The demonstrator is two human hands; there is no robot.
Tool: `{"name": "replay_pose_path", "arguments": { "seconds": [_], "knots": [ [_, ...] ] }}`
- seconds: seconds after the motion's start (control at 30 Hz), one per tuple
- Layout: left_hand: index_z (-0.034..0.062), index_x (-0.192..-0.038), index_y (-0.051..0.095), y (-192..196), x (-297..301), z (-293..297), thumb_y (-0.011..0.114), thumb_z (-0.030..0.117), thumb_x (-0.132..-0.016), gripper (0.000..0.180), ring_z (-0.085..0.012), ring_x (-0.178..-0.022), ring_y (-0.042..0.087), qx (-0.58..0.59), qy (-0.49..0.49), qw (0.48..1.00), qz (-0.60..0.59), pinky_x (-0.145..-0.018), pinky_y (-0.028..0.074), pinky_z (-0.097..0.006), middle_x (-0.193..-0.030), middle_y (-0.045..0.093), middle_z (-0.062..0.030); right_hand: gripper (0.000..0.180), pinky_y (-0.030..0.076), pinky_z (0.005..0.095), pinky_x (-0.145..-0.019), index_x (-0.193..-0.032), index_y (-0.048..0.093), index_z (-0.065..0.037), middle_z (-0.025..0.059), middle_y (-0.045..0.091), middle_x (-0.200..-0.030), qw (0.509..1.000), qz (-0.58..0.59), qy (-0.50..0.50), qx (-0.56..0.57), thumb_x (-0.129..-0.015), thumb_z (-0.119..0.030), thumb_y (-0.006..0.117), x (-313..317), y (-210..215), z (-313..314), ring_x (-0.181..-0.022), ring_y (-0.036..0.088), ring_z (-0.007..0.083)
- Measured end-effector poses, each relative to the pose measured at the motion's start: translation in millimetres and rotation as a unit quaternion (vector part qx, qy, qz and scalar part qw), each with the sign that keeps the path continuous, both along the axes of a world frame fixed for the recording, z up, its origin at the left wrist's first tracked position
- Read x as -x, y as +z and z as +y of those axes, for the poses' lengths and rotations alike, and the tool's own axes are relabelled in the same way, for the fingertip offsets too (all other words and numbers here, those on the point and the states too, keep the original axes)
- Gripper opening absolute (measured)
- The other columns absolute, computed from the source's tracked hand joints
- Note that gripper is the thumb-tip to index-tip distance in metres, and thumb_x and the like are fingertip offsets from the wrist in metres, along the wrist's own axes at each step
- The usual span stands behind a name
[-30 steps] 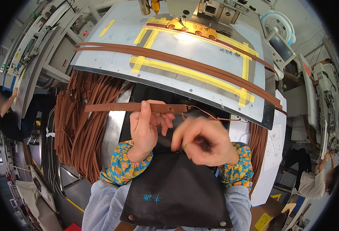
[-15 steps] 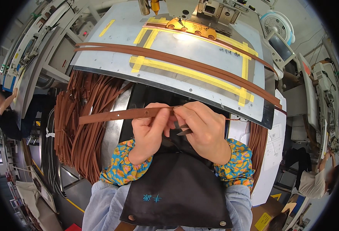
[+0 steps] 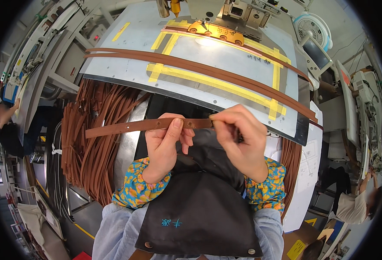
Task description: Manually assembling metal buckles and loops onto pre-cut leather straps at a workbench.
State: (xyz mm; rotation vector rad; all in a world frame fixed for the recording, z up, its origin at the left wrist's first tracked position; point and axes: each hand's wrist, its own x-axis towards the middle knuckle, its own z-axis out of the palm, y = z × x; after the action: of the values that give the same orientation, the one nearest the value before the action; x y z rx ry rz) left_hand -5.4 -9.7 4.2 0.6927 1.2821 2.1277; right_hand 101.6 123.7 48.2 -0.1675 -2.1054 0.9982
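Stretched between my two hands is a brown strap with a row of small round holes. My left hand pinches it near its middle, thumb on top, and the free end sticks out to the left. With thumb and forefinger, my right hand grips the strap at its right part. A dark object, mostly hidden, lies inside the curled fingers of that hand. Both hands are above my black apron, just in front of the worktable's edge.
Long brown straps lie across the pale worktable marked with yellow tape. Behind them stands a sewing machine head over a lit yellow clamp plate. A thick bundle of straps hangs at left, and a fan stands at back right.
My right hand has moved right and up along the strap, and more holes show between the hands. The dark pointed blades under the right fingers have turned out of sight. The strap has shifted slightly left.
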Motion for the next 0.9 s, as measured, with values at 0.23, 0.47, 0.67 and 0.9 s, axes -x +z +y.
{"name": "replay_pose_path", "arguments": {
  "seconds": [0.23,0.47,0.67,0.9],
  "knots": [
    [-0.0028,-0.091,0.057,1.6,-4.1,2.6,0.048,0.017,-0.096,0.023,-0.0087,-0.055,0.055,0.018,0.018,0.999,0.032,-0.041,0.040,-0.019,-0.072,0.060,-0.0081,0.031,0.046,0.0282,-0.046,-0.090,0.060,-0.002,0.0065,0.054,-0.083,0.991,0.000,0.040,-0.126,-0.061,0.003,0.067,14.7,-16.2,-10.2,-0.060,0.059,0.0173],
    [-0.0022,-0.091,0.058,0.5,-2.7,2.5,0.048,0.017,-0.096,0.022,-0.0077,-0.053,0.054,0.023,-0.002,0.999,0.030,-0.041,0.039,-0.017,-0.071,0.060,-0.0066,0.038,0.044,0.0281,-0.046,-0.089,0.049,0.000,0.0102,0.056,-0.087,0.994,0.070,0.063,-0.053,-0.055,0.017,0.055,22.7,-28.8,-7.5,-0.057,0.056,0.0204],
    [-0.0015,-0.090,0.057,0.8,-2.0,4.9,0.048,0.018,-0.096,0.023,-0.0059,-0.052,0.053,0.044,0.008,0.998,0.038,-0.040,0.037,-0.016,-0.070,0.059,-0.0055,0.040,0.039,0.0277,-0.043,-0.089,0.045,-0.001,0.0120,0.057,-0.088,0.996,0.071,0.055,-0.007,-0.056,0.018,0.053,28.4,-38.3,-12.0,-0.052,0.048,0.0198],
    [-0.0005,-0.090,0.057,-3.0,-3.1,5.8,0.049,0.020,-0.096,0.023,-0.0043,-0.050,0.051,0.083,0.011,0.996,0.042,-0.039,0.036,-0.016,-0.067,0.058,-0.0034,0.008,0.040,0.0223,-0.053,-0.088,0.041,0.000,0.0117,0.056,-0.084,0.996,0.037,0.081,0.023,-0.092,-0.002,0.048,30.3,-40.9,-10.3,-0.063,0.048,0.0122]
  ]
}}
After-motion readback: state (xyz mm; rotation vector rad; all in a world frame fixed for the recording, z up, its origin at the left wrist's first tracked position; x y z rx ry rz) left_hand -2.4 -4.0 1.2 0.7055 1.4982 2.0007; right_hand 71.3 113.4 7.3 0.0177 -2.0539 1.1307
